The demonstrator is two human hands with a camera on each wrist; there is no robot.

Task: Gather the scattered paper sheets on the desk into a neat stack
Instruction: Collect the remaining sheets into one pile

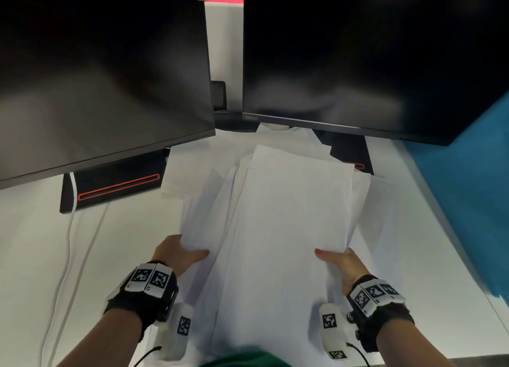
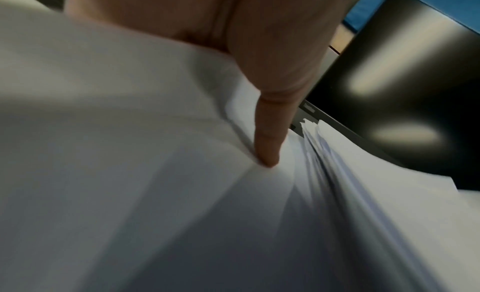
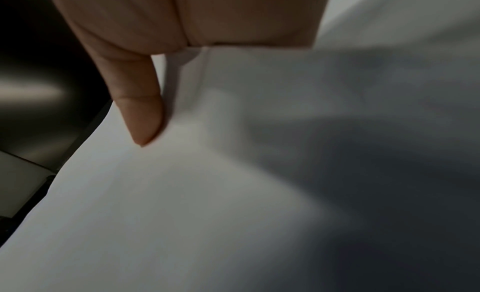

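A loose, fanned pile of white paper sheets (image 1: pixel 278 229) lies down the middle of the white desk (image 1: pixel 33 251), its far end under the right monitor. My left hand (image 1: pixel 180 253) grips the pile's left edge, thumb on top and fingers hidden beneath. At the right edge my right hand (image 1: pixel 340 262) holds it the same way. In the left wrist view the thumb (image 2: pixel 270 144) presses on the sheets (image 2: pixel 182 214), whose edges fan out to the right. In the right wrist view the thumb (image 3: pixel 142 119) lies on the top sheet (image 3: pixel 182 214).
Two dark monitors (image 1: pixel 104 77) (image 1: pixel 358 58) stand over the back of the desk on black bases with red trim (image 1: pixel 115 187). White cables (image 1: pixel 68 256) trail down the left side. A blue panel (image 1: pixel 468 201) runs along the right.
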